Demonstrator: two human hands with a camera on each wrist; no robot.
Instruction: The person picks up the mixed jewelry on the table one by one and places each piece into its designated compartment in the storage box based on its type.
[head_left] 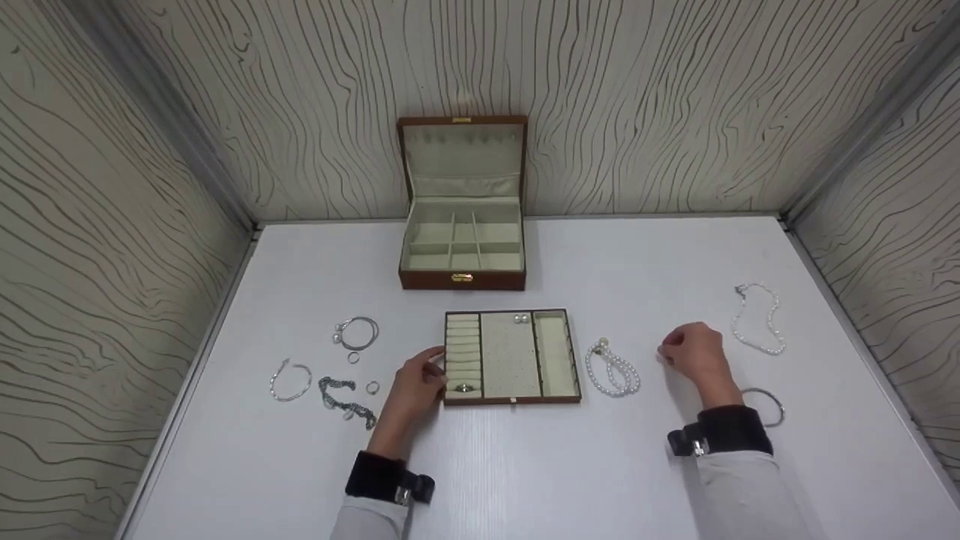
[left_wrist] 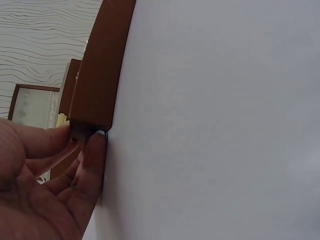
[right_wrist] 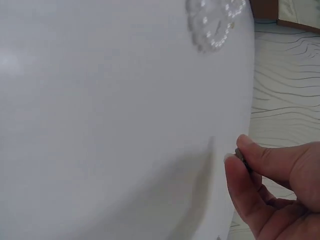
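Pinch grip, right hand (head_left: pixel 697 354): small dark piece (right_wrist: pixel 241 155); left hand (head_left: pixel 412 386) grips tray (head_left: pixel 540 401), lying leftward beyond pearl strand (head_left: pixel 628 373).

The table (head_left: pixel 517 480) bears a tray (head_left: pixel 510 360) with a box (head_left: pixel 429 280) behind it; left of the tray, rings (head_left: pixel 373 393), bangle (head_left: pixel 377 330) and chains (head_left: pixel 346 406); right, pearl strands (head_left: pixel 636 380), another bangle (head_left: pixel 782 411).

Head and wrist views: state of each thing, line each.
Jewelry box: lid open
Tray: outside the box
Ring: in tray's rolls
Pearl earrings: on tray's middle panel
Left hand: gripping tray's near left corner
Right hand: pinching small item, type unclear
Pearl strand: looped, bunched
White necklace: spread looped, clasp unclear
Silver bracelet: curved, fastening unclear
Dark chain: stretched out, crooked
Two small rings: loose
Two bangles: loose, one partly hidden
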